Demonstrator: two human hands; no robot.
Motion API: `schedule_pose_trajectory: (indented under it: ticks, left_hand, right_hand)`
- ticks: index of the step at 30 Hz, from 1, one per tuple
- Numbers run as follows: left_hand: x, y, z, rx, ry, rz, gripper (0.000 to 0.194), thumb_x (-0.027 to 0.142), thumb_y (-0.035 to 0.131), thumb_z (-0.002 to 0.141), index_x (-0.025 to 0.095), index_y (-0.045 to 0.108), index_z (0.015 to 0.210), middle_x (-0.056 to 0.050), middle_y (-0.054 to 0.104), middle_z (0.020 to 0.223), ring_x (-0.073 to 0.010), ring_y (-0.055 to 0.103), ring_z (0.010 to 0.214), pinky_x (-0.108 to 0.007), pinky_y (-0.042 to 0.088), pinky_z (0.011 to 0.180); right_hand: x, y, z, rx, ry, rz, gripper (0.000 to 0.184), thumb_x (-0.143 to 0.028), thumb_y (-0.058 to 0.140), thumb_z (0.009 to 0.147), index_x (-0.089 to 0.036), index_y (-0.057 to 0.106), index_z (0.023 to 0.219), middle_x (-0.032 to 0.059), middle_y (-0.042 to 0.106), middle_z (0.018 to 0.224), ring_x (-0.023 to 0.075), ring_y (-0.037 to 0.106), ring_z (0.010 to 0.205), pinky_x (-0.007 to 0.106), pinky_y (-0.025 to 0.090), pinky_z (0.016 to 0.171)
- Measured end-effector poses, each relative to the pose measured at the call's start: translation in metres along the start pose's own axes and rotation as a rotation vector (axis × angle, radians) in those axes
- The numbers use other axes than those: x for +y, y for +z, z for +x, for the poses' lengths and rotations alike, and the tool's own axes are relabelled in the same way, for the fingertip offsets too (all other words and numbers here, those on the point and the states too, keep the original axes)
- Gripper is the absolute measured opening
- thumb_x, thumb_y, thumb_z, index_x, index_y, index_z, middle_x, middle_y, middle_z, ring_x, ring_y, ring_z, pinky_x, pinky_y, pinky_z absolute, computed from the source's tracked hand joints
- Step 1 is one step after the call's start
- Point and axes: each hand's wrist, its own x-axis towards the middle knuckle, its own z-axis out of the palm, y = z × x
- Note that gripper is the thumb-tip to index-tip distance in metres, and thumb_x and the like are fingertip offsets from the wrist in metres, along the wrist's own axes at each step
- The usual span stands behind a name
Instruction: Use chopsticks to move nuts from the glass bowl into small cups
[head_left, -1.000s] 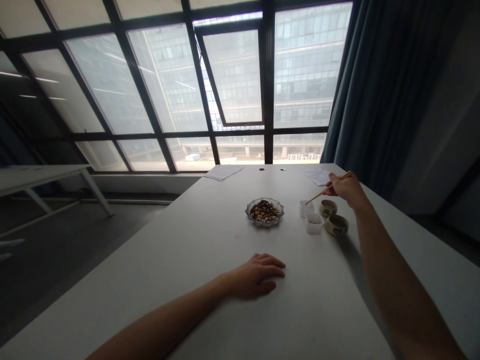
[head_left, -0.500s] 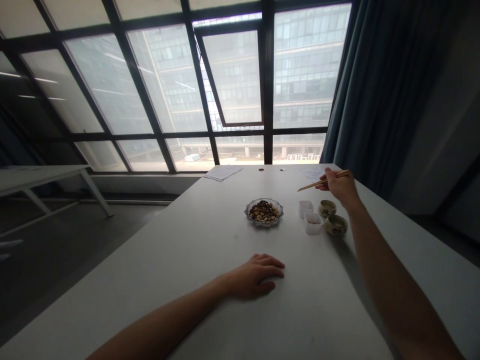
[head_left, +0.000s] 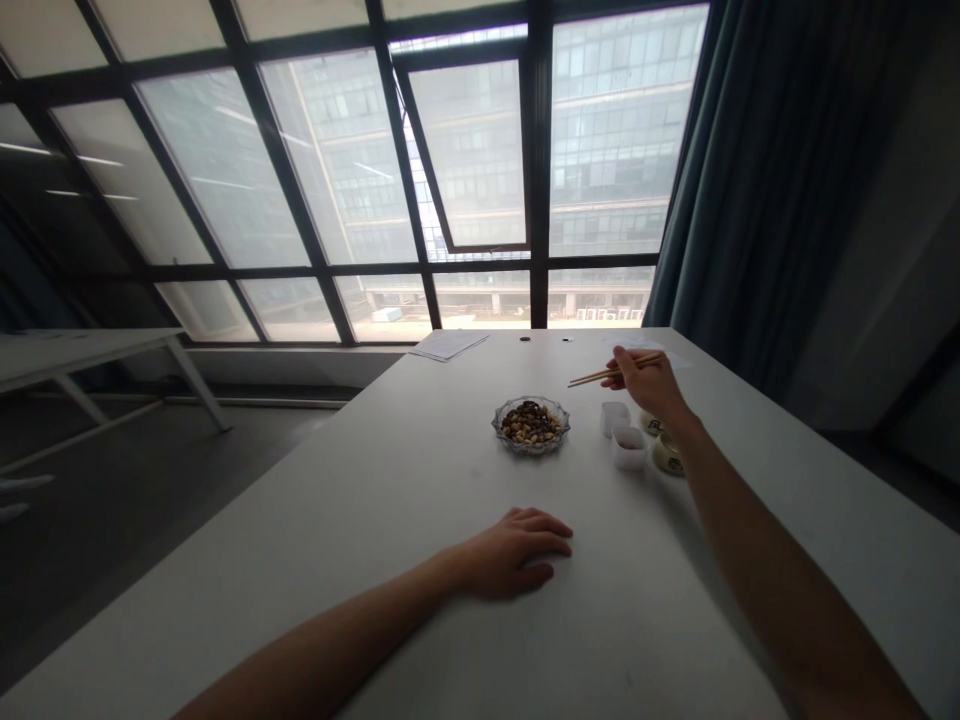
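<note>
Up front, a pair of wooden chopsticks (head_left: 600, 376) was pinched in the right hand (head_left: 645, 385), gripped firmly toward their upper ends and held nearly level, with the tips pointing left. Nothing showed between the tips. The hand was raised over the far right part of a white table (head_left: 300, 520), and it partly hid a ceramic cup (head_left: 651, 426) from view. Just below it stood two small white square containers (head_left: 628, 449), side by side, with a second ceramic cup (head_left: 667, 456) just to their right; whatever lay inside the containers was too small to tell. Left of these, the chopstick tips pointed toward a cut-glass dish (head_left: 530, 449) heaped with mixed nuts (head_left: 530, 423), which sat near the middle of the table, apart from the containers. The left hand (head_left: 514, 552) lay released on the tabletop nearer the person, fingers gently curved and holding nothing. Sheets of paper (head_left: 448, 345) lay at the far edge, below tall framed windows (head_left: 465, 150) with a dark curtain (head_left: 765, 180) to the right.
</note>
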Motion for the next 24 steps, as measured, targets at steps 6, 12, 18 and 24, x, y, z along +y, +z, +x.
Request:
schedule_pose_trajectory:
  ticks: [6, 12, 18, 24]
  left_hand:
    - [0.0, 0.0, 0.0, 0.004, 0.008, -0.006, 0.037, 0.03, 0.059, 0.098, 0.029, 0.062, 0.134, -0.008, 0.059, 0.145, -0.0283, 0.053, 0.133, -0.044, 0.035, 0.116]
    - [0.0, 0.001, -0.001, 0.003, 0.0, 0.001, 0.036, 0.03, 0.059, 0.097, 0.029, 0.062, 0.133, -0.008, 0.06, 0.144, -0.0288, 0.054, 0.133, -0.045, 0.035, 0.115]
    - [0.0, 0.0, 0.0, 0.007, 0.006, 0.001, 0.036, 0.029, 0.06, 0.097, 0.028, 0.062, 0.133, -0.008, 0.06, 0.144, -0.0283, 0.054, 0.132, -0.044, 0.035, 0.116]
    - [0.002, -0.001, 0.0, 0.003, 0.004, 0.009, 0.036, 0.028, 0.06, 0.096, 0.028, 0.062, 0.133, -0.008, 0.06, 0.144, -0.0281, 0.055, 0.132, -0.044, 0.035, 0.116]
  right_hand:
    - [0.007, 0.013, -0.009, -0.256, -0.02, -0.079, 0.057, -0.07, 0.071, 0.082, -0.012, 0.075, 0.08, 0.0119, 0.076, 0.072, 0.023, 0.076, 0.062, 0.028, 0.062, 0.055]
    - [0.015, 0.032, -0.022, -0.379, -0.031, -0.158, 0.05, -0.063, 0.071, 0.085, -0.015, 0.072, 0.073, 0.0102, 0.075, 0.066, 0.0233, 0.076, 0.062, 0.027, 0.059, 0.056]
    - [0.027, 0.043, -0.027, -0.394, -0.066, -0.288, 0.043, -0.054, 0.065, 0.092, -0.018, 0.068, 0.067, 0.0091, 0.075, 0.066, 0.0228, 0.075, 0.06, 0.027, 0.057, 0.055]
    - [0.025, 0.05, -0.031, -0.38, -0.098, -0.392, 0.046, -0.049, 0.058, 0.096, -0.019, 0.065, 0.062, 0.0102, 0.076, 0.068, 0.0246, 0.076, 0.066, 0.028, 0.056, 0.058]
